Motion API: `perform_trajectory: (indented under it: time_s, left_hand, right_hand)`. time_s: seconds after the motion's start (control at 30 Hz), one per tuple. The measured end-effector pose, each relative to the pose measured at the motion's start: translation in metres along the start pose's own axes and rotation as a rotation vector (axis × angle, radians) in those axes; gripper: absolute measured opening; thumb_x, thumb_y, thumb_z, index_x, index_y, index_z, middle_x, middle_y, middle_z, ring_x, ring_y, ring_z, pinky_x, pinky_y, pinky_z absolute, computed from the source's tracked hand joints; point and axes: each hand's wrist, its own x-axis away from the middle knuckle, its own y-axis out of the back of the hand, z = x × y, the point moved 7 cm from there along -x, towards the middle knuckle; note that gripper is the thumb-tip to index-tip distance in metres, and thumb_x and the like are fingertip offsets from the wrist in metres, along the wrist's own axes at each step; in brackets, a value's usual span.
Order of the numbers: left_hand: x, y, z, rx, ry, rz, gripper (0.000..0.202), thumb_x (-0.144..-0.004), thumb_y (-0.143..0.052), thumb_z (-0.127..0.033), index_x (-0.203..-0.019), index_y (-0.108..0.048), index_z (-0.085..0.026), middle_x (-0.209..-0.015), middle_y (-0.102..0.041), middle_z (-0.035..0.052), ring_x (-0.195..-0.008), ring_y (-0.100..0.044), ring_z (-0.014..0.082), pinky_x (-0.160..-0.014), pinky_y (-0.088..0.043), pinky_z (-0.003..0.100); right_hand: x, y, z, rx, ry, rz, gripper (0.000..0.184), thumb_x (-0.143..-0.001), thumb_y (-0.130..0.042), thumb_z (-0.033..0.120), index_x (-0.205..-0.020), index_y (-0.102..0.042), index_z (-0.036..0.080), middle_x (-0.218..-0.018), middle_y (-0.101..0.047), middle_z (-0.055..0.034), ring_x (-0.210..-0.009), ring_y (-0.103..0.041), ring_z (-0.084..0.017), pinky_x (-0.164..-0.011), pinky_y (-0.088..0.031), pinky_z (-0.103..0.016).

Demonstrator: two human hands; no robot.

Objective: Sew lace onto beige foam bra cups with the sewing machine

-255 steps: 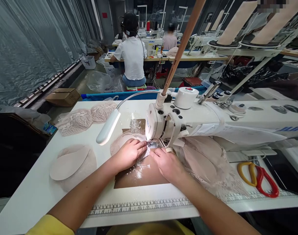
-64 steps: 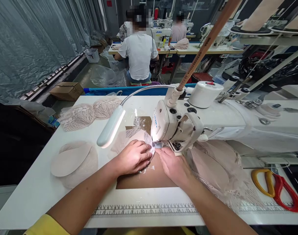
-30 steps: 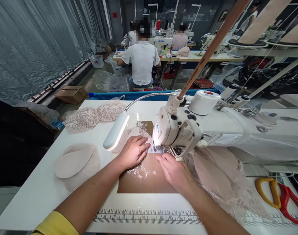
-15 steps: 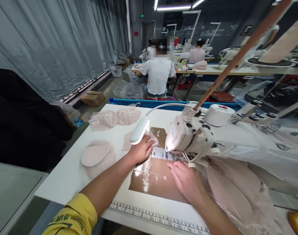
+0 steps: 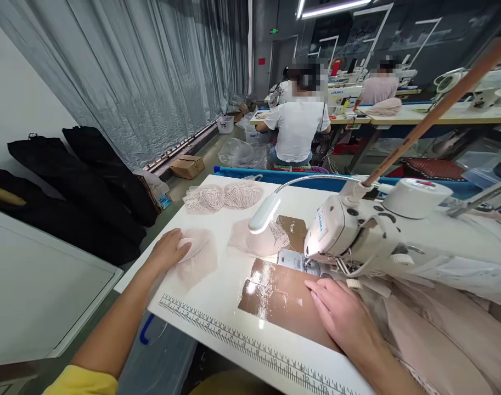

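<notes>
My left hand (image 5: 167, 253) is at the left of the sewing table, its thumb and fingers closed on the edge of a beige bra cup (image 5: 196, 241). Sheer beige fabric (image 5: 198, 269) lies under that cup. My right hand (image 5: 343, 307) rests palm down, fingers stretched, on the brown taped sheet (image 5: 275, 296) just in front of the sewing machine (image 5: 328, 225). A lace-edged cup piece (image 5: 260, 238) lies under the lamp, left of the metal needle plate (image 5: 291, 259). Its far edge is partly covered by the lamp head (image 5: 264, 213).
Two lace cups (image 5: 223, 197) lie at the table's back. A printed ruler (image 5: 250, 345) runs along the front edge. Beige fabric (image 5: 435, 323) is heaped under the machine arm at right. A wooden rod (image 5: 431, 115) rises from the machine. A person in white (image 5: 302, 129) sits ahead.
My left hand has moved from the lace piece beside the needle plate leftward to the bra cup. My right hand stays near the machine. The view has turned left.
</notes>
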Motion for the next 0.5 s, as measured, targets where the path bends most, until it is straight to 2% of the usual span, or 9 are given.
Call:
perform_trajectory:
  time_s: [0.07,0.13,0.2,0.3,0.37,0.43,0.5]
  left_hand:
    - [0.016,-0.011,-0.001,0.205,-0.039,0.104,0.041,-0.079,-0.05,-0.052,-0.097,-0.056,-0.015,-0.107,-0.063,0.0138,-0.103,-0.059,0.031,-0.082,-0.049,0.039]
    - [0.035,-0.025,-0.024,0.561,-0.062,0.297,0.039,-0.081,-0.052,-0.054,-0.096,-0.052,-0.018,-0.094,-0.064,0.0077,-0.084,-0.062,0.0233,-0.068,-0.05,0.031]
    - [0.054,-0.038,-0.063,0.861,-0.111,0.542,0.037,-0.08,-0.059,-0.05,-0.097,-0.051,-0.018,-0.089,-0.063,0.0046,-0.076,-0.061,0.0185,-0.063,-0.047,0.026]
    - [0.072,-0.057,-0.13,0.952,-0.286,0.814,0.034,-0.08,-0.063,-0.039,-0.104,-0.053,-0.018,-0.095,-0.061,0.0041,-0.08,-0.059,0.0166,-0.066,-0.046,0.024]
    - [0.074,-0.073,-0.166,0.829,-0.418,0.854,0.03,-0.079,-0.062,-0.03,-0.105,-0.055,-0.018,-0.097,-0.061,0.0035,-0.084,-0.058,0.0173,-0.069,-0.046,0.025]
    - [0.068,-0.092,-0.193,0.618,-0.52,0.761,0.023,-0.077,-0.059,-0.022,-0.099,-0.056,-0.018,-0.092,-0.061,0.0016,-0.081,-0.057,0.0168,-0.067,-0.044,0.024]
    - [0.06,-0.107,-0.213,0.436,-0.593,0.646,0.018,-0.074,-0.055,-0.017,-0.092,-0.057,-0.018,-0.085,-0.061,0.0001,-0.076,-0.057,0.0162,-0.064,-0.044,0.023]
  right_hand:
    - [-0.001,-0.001,0.0,-0.02,0.0,0.009,0.032,-0.096,-0.036,0.021,-0.106,-0.066,0.018,-0.088,-0.068,-0.0056,-0.068,-0.061,-0.018,-0.061,-0.046,-0.031]
    - [-0.002,0.001,-0.001,-0.046,-0.017,0.008,0.031,-0.095,-0.037,0.021,-0.106,-0.066,0.018,-0.088,-0.068,-0.0054,-0.071,-0.063,-0.018,-0.063,-0.047,-0.031]
    - [-0.004,0.005,-0.001,-0.083,-0.05,-0.011,0.031,-0.095,-0.038,0.022,-0.104,-0.067,0.019,-0.091,-0.069,-0.0055,-0.075,-0.065,-0.018,-0.066,-0.049,-0.031]
    - [-0.006,0.017,-0.001,-0.18,-0.106,-0.061,0.028,-0.095,-0.04,0.022,-0.104,-0.066,0.021,-0.094,-0.071,-0.005,-0.082,-0.066,-0.018,-0.071,-0.05,-0.03]
    - [-0.007,0.026,0.0,-0.266,-0.127,-0.093,0.026,-0.095,-0.041,0.023,-0.099,-0.067,0.022,-0.089,-0.071,-0.004,-0.081,-0.065,-0.017,-0.072,-0.049,-0.029]
    - [-0.007,0.03,0.003,-0.331,-0.112,-0.078,0.027,-0.095,-0.041,0.024,-0.088,-0.068,0.021,-0.08,-0.069,-0.0031,-0.074,-0.063,-0.016,-0.069,-0.047,-0.028]
    - [-0.007,0.029,0.009,-0.351,-0.064,-0.007,0.029,-0.095,-0.042,0.026,-0.082,-0.067,0.021,-0.071,-0.065,-0.0023,-0.068,-0.059,-0.015,-0.066,-0.044,-0.028]
